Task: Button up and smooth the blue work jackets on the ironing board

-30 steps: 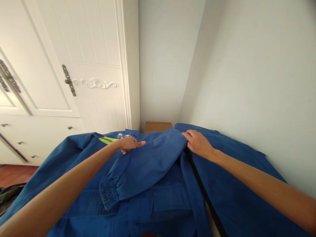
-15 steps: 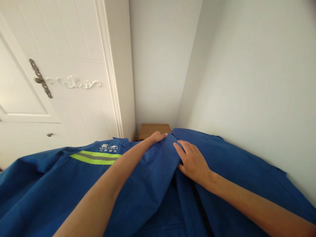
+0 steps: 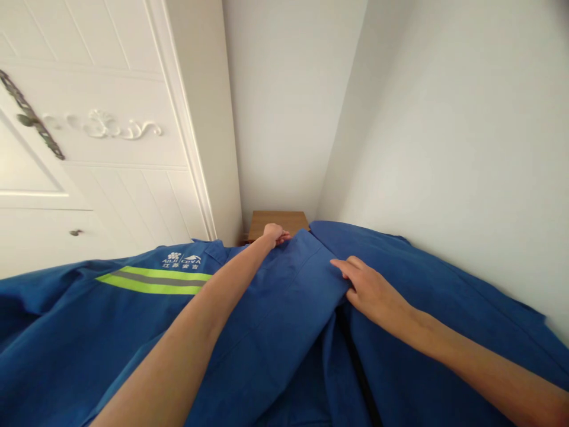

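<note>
A blue work jacket (image 3: 249, 332) lies spread across the lower view, with a yellow-green and grey reflective stripe (image 3: 155, 280) and white lettering on its left part. At the jacket's far edge my left hand (image 3: 276, 234) is closed on the cloth, fingertips partly hidden. Lower and to the right, my right hand (image 3: 371, 290) pinches the edge of the overlapping front panel between thumb and fingers. Beneath that panel a dark strip (image 3: 358, 367) runs down toward the bottom; I cannot tell what it is.
On the left stands a white wardrobe (image 3: 195, 107) with a dark metal handle (image 3: 33, 118) and a small knob (image 3: 75, 232). A brown wooden surface (image 3: 262, 219) sits in the corner beyond the jacket. A pale wall (image 3: 444, 148) rises along the right side.
My right hand has shifted right, and its spread fingers have closed on the panel edge. The panel now reaches farther right. My left hand has moved slightly left and its fingers curl more.
</note>
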A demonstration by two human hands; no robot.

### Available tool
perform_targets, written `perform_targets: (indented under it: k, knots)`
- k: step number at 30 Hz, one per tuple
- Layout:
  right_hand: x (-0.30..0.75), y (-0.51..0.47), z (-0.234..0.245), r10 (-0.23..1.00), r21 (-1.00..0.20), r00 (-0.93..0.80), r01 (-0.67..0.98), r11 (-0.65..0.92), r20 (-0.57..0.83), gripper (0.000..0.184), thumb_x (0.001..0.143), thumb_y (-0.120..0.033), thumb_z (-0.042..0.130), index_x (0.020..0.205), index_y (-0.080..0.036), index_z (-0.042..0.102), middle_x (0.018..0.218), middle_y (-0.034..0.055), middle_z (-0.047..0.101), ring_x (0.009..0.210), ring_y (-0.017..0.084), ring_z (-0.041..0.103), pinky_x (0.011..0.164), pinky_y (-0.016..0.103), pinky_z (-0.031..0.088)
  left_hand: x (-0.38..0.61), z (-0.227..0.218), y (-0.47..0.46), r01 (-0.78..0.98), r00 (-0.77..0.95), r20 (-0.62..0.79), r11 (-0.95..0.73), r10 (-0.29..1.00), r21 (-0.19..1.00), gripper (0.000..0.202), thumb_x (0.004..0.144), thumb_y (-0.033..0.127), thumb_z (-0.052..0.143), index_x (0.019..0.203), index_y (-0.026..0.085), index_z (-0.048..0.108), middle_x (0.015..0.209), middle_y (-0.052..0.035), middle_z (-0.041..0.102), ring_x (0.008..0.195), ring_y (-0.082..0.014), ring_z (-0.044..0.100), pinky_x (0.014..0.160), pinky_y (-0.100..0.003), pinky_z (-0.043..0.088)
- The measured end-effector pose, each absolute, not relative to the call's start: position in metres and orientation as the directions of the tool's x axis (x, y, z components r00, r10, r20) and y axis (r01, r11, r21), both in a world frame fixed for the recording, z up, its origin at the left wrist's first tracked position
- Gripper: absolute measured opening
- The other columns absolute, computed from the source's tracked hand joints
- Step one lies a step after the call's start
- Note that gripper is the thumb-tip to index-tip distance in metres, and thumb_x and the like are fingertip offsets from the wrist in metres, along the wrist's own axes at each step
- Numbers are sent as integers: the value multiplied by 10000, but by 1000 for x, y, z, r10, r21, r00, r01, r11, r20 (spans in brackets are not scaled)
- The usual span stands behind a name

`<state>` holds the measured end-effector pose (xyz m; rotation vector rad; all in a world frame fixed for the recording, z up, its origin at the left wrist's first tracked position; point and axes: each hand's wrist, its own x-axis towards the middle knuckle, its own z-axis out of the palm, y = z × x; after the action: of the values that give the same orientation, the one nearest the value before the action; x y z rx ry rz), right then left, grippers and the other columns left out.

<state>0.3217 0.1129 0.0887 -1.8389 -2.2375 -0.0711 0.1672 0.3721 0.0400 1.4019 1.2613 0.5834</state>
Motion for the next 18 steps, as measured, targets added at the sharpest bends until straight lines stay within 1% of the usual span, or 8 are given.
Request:
perform_targets:
  k: [3,6,8,9,11,13,15,18]
  knots:
    - [308,108,91,903,8,-319,944,330,287,703,714,50,390,1374,-133,546,1262,179,588,1163,289,554,966,465,472,164,40,367,379,318,-269,138,909,915,374,985,451,520,1136,124,620,1034,-86,686,831,-158,673,735,-324,572]
    - [283,105,100,809,106,-537,843,528,241,656,753,60,377,1341,-147,583,1455,200,485,1357,337,425,1036,553,401,165,40,359,426,376,-232,55,897,903,512,932,576,533,1068,96,651,1020,-147,715,853,-210,693,713,-315,563]
    - [269,107,104,745,63,-647,760,646,162,610,795,34,390,1345,-146,586,1496,194,459,1404,327,390,1086,557,366,168,39,352,462,404,-176,-34,897,886,555,828,617,655,1031,101,677,1083,-176,715,965,-275,686,765,-333,556]
    - [265,108,104,728,15,-675,734,679,120,594,811,16,399,1353,-142,584,1495,192,465,1405,317,400,1104,549,359,169,38,349,475,412,-137,-85,901,876,549,774,592,728,1043,115,684,1143,-171,705,1043,-295,666,821,-336,545]
    - [260,111,100,721,-86,-693,718,691,12,575,827,-17,413,1365,-127,582,1482,195,484,1398,307,427,1129,542,354,171,35,345,491,424,-59,-175,904,854,496,717,469,822,1078,153,693,1239,-128,683,1162,-280,620,935,-303,500]
    - [261,110,91,708,-159,-696,718,678,-123,588,822,-45,438,1397,-92,555,1482,214,475,1402,316,428,1156,557,331,171,31,344,502,431,-9,-232,902,833,391,742,360,817,1071,179,709,1246,-87,688,1175,-238,618,981,-259,467]
    - [263,103,80,683,-204,-696,718,666,-221,654,801,-76,476,1455,-44,475,1511,242,411,1428,342,379,1177,578,299,171,27,346,524,422,11,-253,907,813,286,786,308,776,1038,182,727,1200,-80,711,1143,-224,637,979,-256,468]
    - [264,82,69,680,-251,-691,722,644,-245,742,785,-106,509,1510,-27,372,1549,245,320,1460,336,310,1201,547,285,171,22,351,577,366,11,-236,931,782,263,814,251,730,1067,181,718,1207,-95,708,1172,-236,626,1003,-287,458]
